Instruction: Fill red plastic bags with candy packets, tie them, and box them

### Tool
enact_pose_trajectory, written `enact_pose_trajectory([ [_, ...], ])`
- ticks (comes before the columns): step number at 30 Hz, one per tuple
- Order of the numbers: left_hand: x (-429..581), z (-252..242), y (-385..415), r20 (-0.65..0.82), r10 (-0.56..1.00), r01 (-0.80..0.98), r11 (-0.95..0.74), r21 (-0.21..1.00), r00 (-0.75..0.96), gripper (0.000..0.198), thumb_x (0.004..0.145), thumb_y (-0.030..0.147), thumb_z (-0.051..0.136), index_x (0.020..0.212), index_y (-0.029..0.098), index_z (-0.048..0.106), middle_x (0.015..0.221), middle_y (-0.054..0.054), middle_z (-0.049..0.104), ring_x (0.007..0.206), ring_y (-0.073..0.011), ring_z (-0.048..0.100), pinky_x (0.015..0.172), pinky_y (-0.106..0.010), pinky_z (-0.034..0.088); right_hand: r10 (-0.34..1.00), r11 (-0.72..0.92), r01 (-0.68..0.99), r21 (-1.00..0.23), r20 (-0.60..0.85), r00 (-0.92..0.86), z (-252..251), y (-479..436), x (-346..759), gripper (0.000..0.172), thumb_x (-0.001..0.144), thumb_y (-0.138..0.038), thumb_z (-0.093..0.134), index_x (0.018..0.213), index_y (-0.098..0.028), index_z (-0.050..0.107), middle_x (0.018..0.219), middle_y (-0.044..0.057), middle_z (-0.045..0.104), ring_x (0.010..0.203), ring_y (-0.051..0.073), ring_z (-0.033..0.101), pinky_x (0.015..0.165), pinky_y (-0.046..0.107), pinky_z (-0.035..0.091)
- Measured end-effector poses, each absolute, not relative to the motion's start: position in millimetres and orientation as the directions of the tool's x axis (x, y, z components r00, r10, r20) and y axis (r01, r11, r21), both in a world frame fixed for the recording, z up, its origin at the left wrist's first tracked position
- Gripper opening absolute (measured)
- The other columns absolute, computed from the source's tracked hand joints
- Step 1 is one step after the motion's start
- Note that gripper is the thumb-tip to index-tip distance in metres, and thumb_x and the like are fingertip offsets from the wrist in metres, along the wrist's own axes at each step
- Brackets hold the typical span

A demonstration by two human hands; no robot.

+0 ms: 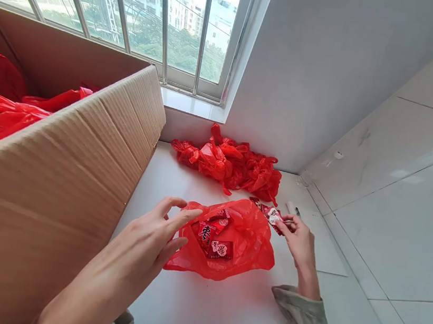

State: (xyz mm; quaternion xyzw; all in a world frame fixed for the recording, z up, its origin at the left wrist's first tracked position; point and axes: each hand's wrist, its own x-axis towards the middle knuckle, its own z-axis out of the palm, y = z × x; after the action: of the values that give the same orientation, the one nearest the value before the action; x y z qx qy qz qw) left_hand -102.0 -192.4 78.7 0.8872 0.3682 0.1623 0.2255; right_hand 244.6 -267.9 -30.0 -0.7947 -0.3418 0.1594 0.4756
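A red plastic bag (252, 252) lies on the white table with its mouth spread. Inside it are several small red wrapped packets (221, 249) with white and dark print. My left hand (155, 233) is at the bag's left rim, thumb and forefinger apart; its other fingers are partly hidden. To the right of the bag, my right hand (299, 239) pinches a small red-and-white packet (274, 217) between thumb and fingers. Another dark red packet (255, 203) shows just beside it, partly behind the bag's edge.
A tall cardboard box (60, 163) holding red plastic bags (3, 113) stands at the left. Knotted red bags (232, 164) lie in a heap against the back wall. A pen (297, 212) and a white sheet (328, 251) lie right. A barred window (185, 35) is behind.
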Motion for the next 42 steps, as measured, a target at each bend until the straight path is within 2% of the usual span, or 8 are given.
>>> enact_pose_trajectory([
  [8, -113.0, 79.8, -197.4, 0.146, 0.779, 0.667, -0.605, 0.435, 0.61, 0.043, 0.096, 0.044, 0.041, 0.139, 0.039, 0.044, 0.138, -0.006, 0.047, 0.089, -0.0184, 0.069, 0.065, -0.024, 0.054, 0.641, -0.348, 0.281, -0.894, -0.008, 0.767, -69.1, -270.9, 240.4, 0.051, 0.077, -0.051, 0.059, 0.112, -0.015, 0.06, 0.097, 0.012, 0.072, 0.077, 0.023, 0.072, 0.065, 0.034, 0.057],
  [12, -119.5, 67.4, -201.7, 0.069, 0.793, 0.709, -0.576, 0.406, 0.605, 0.058, 0.093, 0.055, 0.041, 0.146, 0.033, 0.036, 0.129, -0.01, 0.058, 0.102, -0.0269, 0.067, 0.068, -0.028, 0.054, 0.695, -0.309, 0.534, -0.787, 0.196, 0.692, -32.0, -297.1, 218.6, 0.033, 0.085, -0.049, 0.055, 0.092, -0.02, 0.068, 0.094, 0.007, 0.071, 0.081, 0.022, 0.068, 0.074, 0.034, 0.054],
  [17, -119.5, 64.2, -201.1, -0.125, 0.841, 0.831, -0.478, 0.284, 0.526, 0.065, 0.091, 0.049, 0.04, 0.149, 0.021, 0.034, 0.077, -0.007, 0.066, 0.071, -0.0277, 0.065, 0.066, -0.037, 0.051, 0.733, -0.112, 0.816, -0.568, 0.507, 0.453, 0.8, -299.3, 175.2, 0.028, 0.088, -0.045, 0.058, 0.103, -0.022, 0.064, 0.108, 0.008, 0.066, 0.101, 0.023, 0.061, 0.089, 0.039, 0.051],
  [21, -116.7, 74.1, -197.7, -0.015, 0.827, 0.743, -0.495, 0.451, 0.561, 0.052, 0.093, 0.044, 0.037, 0.142, 0.027, 0.043, 0.051, 0.004, 0.052, 0.048, -0.0183, 0.054, 0.054, -0.028, 0.045, 0.739, -0.122, 0.897, -0.425, 0.564, 0.368, -13.4, -275.4, 152.9, 0.066, 0.078, -0.04, 0.07, 0.134, -0.015, 0.047, 0.132, 0.017, 0.053, 0.124, 0.032, 0.048, 0.104, 0.048, 0.043],
  [23, -115.4, 79.2, -194.2, 0.121, 0.856, 0.665, -0.473, 0.578, 0.503, 0.049, 0.092, 0.048, 0.043, 0.138, 0.03, 0.046, 0.052, 0.006, 0.054, 0.045, -0.0153, 0.053, 0.053, -0.025, 0.044, 0.739, -0.159, 0.902, -0.402, 0.558, 0.378, -21.2, -265.0, 150.9, 0.061, 0.08, -0.027, 0.063, 0.137, -0.014, 0.045, 0.133, 0.017, 0.054, 0.124, 0.032, 0.049, 0.102, 0.046, 0.043],
  [30, -103.8, 85.8, -179.3, 0.243, 0.933, 0.042, -0.263, 0.964, 0.267, 0.038, 0.079, 0.045, 0.071, 0.111, 0.024, 0.067, 0.071, 0.002, 0.065, 0.058, -0.0115, 0.058, 0.053, -0.018, 0.046, 0.754, -0.152, 0.788, -0.597, 0.445, 0.482, 26.1, -258.1, 177.4, 0.031, 0.081, -0.014, 0.046, 0.099, -0.024, 0.069, 0.083, 0.001, 0.073, 0.071, 0.018, 0.065, 0.065, 0.026, 0.047],
  [37, -72.9, 98.8, -187.0, 0.26, 0.963, -0.259, -0.235, 0.937, 0.068, 0.027, 0.071, 0.035, 0.081, 0.093, 0.023, 0.071, 0.078, 0.003, 0.061, 0.071, -0.0078, 0.052, 0.06, -0.011, 0.042, 0.793, -0.021, 0.645, -0.764, 0.38, 0.477, 70.4, -240.8, 208.6, 0.02, 0.082, -0.03, 0.056, 0.091, -0.022, 0.072, 0.068, 0.0, 0.068, 0.062, 0.016, 0.06, 0.058, 0.024, 0.044],
  [42, -57.2, 116.6, -180.6, 0.365, 0.931, -0.236, -0.349, 0.907, 0.025, 0.023, 0.073, 0.031, 0.078, 0.092, 0.021, 0.07, 0.08, 0.003, 0.06, 0.075, -0.0075, 0.052, 0.066, -0.013, 0.041, 0.831, 0.233, 0.249, -0.94, 0.326, 0.452, 70.7, -230.0, 223.2, 0.043, 0.08, -0.058, 0.061, 0.091, -0.018, 0.068, 0.072, 0.001, 0.064, 0.06, 0.013, 0.053, 0.053, 0.023, 0.043],
])
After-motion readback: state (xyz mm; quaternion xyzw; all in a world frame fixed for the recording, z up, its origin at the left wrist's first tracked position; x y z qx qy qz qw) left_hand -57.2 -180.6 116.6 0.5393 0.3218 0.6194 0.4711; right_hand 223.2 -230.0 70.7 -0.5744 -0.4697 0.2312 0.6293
